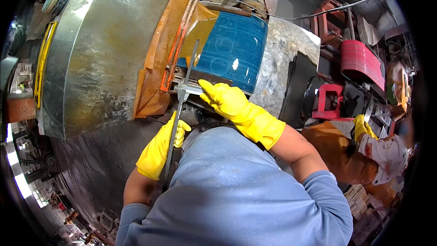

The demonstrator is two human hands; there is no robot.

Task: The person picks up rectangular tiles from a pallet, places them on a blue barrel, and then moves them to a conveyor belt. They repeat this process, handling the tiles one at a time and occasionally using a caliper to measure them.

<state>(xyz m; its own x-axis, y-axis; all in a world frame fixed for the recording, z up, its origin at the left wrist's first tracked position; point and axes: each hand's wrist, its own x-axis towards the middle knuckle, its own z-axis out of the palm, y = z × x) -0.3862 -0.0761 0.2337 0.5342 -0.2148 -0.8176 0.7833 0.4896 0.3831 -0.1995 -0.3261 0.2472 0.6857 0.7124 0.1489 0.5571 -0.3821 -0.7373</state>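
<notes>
My left grip clasps the metal caliper; my right grip, closure unclear, apparently adjusts its slide, next needing steadiness.

No word, label or number could be read in the view; taking its centre as the clock's hub, pale hand-drawn rings were noted at 12 o'clock, on the curved blue surface, with no legible lettering made out among them. At 10 o'clock, fine marks along the long metal caliper were too small to read. Red marks on a co-worker's white sleeve, between 3 and 4 o'clock, were likewise too indistinct to be recorded as text.
</notes>
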